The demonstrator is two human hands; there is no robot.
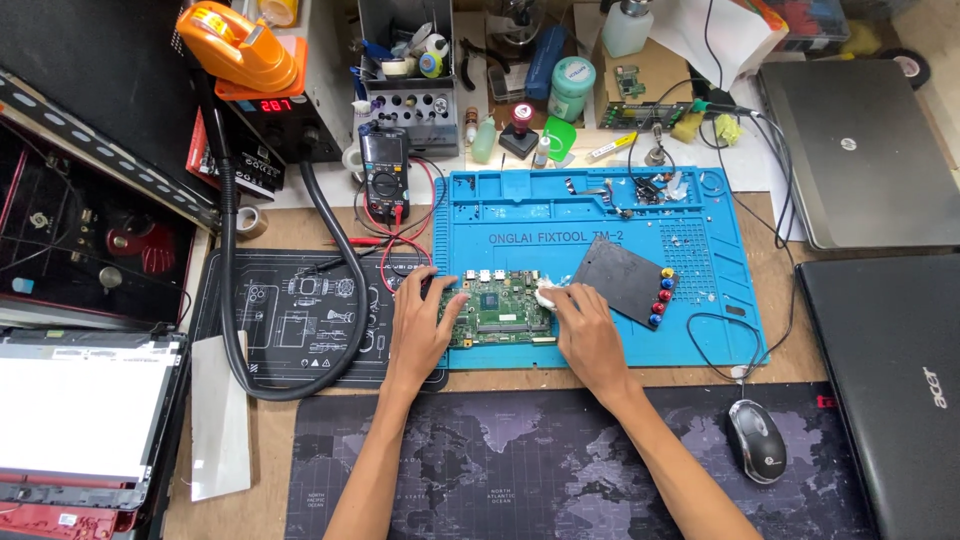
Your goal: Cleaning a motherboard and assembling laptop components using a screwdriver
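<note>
A green circuit board (497,305) lies on a blue silicone work mat (600,215). My left hand (420,325) rests flat on the board's left end, fingers spread, pinning it down. My right hand (585,330) sits at the board's right end with its fingers closed on a small white wad (547,296) pressed against the board. A dark grey flat plate (620,280) lies just right of my right hand, with a row of coloured knobs (662,295) along its edge.
A black multimeter (384,170) with red leads stands behind the mat. A black hose (290,300) loops over a dark diagram mat (300,320). A mouse (756,440) sits on a map-print desk mat (520,470). Two closed laptops (880,350) lie right; opened laptop parts (80,400) left.
</note>
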